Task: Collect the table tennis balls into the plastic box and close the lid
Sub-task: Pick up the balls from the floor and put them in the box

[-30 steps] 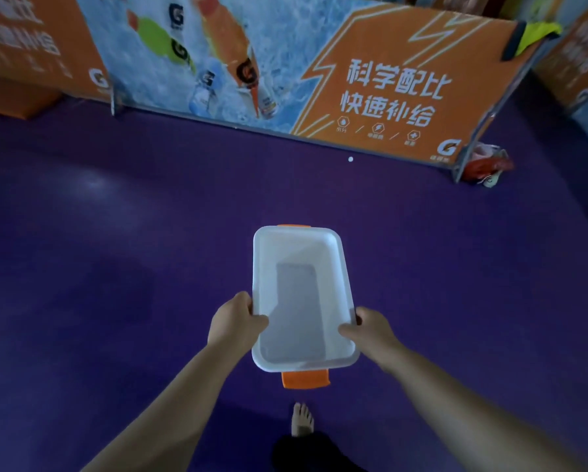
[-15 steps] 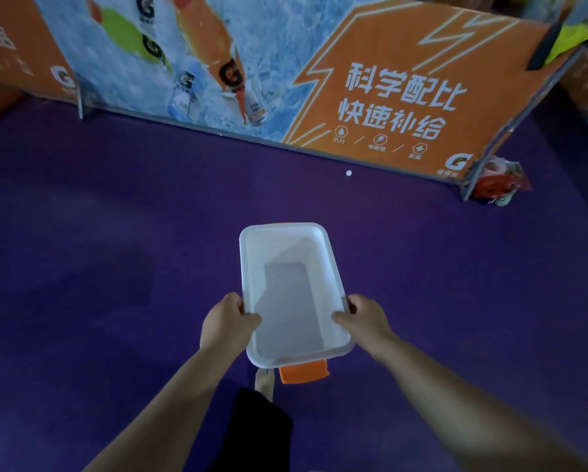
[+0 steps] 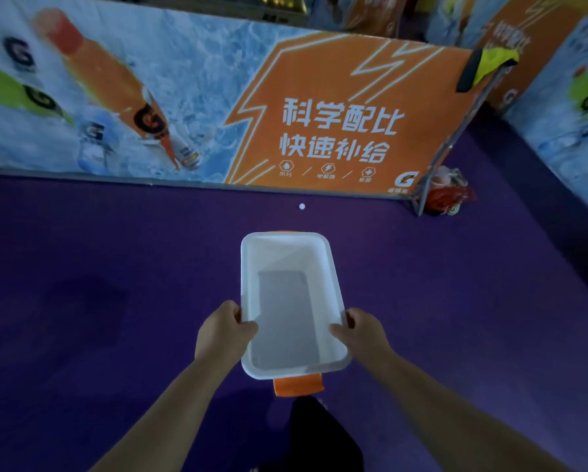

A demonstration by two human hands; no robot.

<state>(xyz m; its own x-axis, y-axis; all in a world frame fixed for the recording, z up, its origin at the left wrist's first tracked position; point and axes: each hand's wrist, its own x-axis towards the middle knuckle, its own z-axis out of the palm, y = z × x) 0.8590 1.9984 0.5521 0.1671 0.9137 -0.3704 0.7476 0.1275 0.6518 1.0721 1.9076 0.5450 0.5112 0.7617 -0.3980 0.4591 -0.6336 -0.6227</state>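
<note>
Left hand (image 3: 225,332) and right hand (image 3: 360,330) are gripping the box (image 3: 287,367) by its long sides, fingers curled over the rim. Box is pointing lengthwise away toward a ball (image 3: 302,206) on the floor (image 3: 115,267).

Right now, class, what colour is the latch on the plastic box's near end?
Orange latch, on the white plastic box, clearest in the head view.

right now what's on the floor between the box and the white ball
Nothing: in the head view only bare purple floor separates the plastic box, carried by both hands, from the ball.
</note>
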